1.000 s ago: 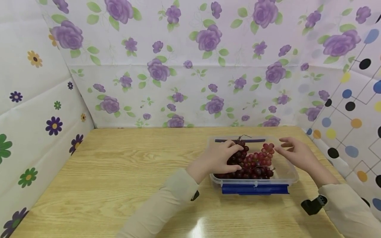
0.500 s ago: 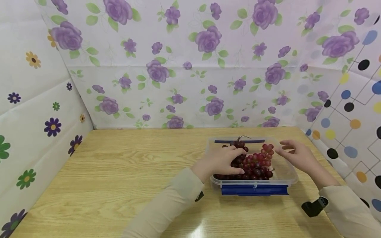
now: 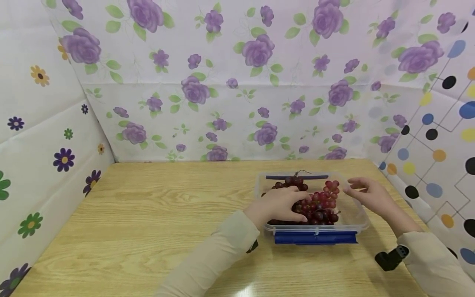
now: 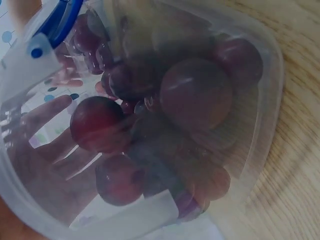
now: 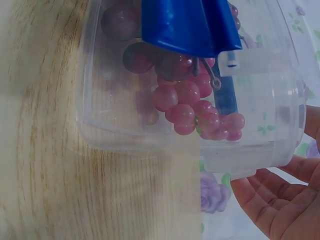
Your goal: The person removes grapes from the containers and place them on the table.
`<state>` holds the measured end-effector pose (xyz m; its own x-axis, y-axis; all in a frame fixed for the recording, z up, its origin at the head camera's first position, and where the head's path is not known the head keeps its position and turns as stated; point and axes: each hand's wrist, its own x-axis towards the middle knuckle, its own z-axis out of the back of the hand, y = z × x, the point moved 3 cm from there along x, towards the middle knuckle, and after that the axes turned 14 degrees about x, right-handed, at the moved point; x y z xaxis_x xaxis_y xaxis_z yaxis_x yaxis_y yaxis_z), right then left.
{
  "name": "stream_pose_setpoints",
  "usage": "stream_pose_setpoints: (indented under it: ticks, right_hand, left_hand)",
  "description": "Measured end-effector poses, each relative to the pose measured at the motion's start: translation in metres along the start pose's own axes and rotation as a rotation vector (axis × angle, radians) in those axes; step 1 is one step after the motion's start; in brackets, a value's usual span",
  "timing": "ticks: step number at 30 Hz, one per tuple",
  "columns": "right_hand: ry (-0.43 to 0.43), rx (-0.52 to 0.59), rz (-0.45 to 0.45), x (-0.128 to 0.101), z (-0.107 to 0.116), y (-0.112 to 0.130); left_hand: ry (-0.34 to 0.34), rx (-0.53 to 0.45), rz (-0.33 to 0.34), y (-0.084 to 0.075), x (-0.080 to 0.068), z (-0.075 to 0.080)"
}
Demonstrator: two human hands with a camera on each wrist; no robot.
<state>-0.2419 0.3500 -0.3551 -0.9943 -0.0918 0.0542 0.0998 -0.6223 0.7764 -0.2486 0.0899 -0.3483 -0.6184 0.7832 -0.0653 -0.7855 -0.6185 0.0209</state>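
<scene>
A clear plastic box point(image 3: 351, 211) with blue clips contains a light red bunch of grapes point(image 3: 331, 189) and dark grapes point(image 3: 295, 181). Reaching over its left side, my left hand point(image 3: 280, 206) lies above the grapes, thumb apart from the fingers. Through the cloudy wall in the left wrist view, its fingers point(image 4: 42, 117) look spread beside dark grapes point(image 4: 100, 122); whether they touch is unclear. My right hand point(image 3: 369, 194) is at the box's right rim, fingers loosely bent. In the right wrist view that hand point(image 5: 285, 202) holds nothing, its fingertips close to the box's wall.
The box stands on the right part of a wooden table point(image 3: 156, 214). Its front blue clip point(image 3: 315, 238) hangs outward. Flowered cloth point(image 3: 222, 82) rises behind the table, and dotted cloth point(image 3: 438, 156) borders the right side near my right arm.
My left hand has shifted right and slightly toward me over the grapes, uncovering dark grapes at the back left. My right hand has barely moved at the rim. The head view has shifted slightly.
</scene>
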Motion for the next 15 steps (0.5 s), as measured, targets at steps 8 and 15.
stream_pose_setpoints:
  ticks: [8, 15]
  right_hand:
    - [0.004, 0.029, -0.026, -0.001, 0.001, -0.005]
    - [0.018, 0.040, -0.049, 0.000, 0.000, -0.010]
  left_hand:
    - [0.009, -0.081, -0.016, -0.004, 0.006, -0.005]
    - [0.019, -0.085, -0.028, -0.007, 0.011, -0.012]
